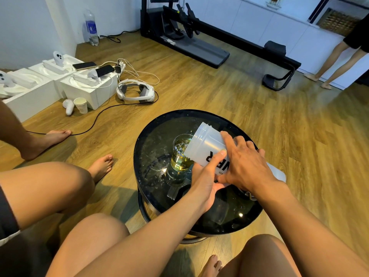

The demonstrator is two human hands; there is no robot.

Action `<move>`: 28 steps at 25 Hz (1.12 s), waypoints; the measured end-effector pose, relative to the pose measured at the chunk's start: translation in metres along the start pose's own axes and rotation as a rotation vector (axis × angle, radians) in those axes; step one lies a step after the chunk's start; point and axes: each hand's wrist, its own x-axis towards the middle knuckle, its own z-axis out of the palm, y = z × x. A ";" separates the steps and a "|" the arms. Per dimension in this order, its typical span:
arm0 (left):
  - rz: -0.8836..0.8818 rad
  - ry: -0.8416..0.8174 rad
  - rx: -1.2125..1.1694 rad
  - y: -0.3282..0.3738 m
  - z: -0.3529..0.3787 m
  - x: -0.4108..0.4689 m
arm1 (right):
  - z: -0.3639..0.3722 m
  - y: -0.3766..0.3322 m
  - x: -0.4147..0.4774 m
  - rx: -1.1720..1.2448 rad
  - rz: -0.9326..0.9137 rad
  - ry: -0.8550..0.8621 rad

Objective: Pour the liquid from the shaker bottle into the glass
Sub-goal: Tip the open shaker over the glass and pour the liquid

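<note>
Both hands are holding the shaker bottle (207, 145) tipped steeply, its open mouth over the glass (180, 154) near the middle of the round black surface (235, 216). The right hand (245, 162) is clamping its grip over the top; the left hand (207, 176) is wrapping from below. The glass is holding yellowish liquid, so keeping the mouth just over its rim should be avoiding spills.

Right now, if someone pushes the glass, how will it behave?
The glass looks partly full of yellow liquid, so probably heavy and steady. The glossy table seems wet; it may slide. Being glass, it is likely fragile.
</note>
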 end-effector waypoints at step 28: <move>-0.003 0.011 -0.014 0.001 0.000 0.000 | -0.002 0.000 0.002 -0.019 -0.004 -0.005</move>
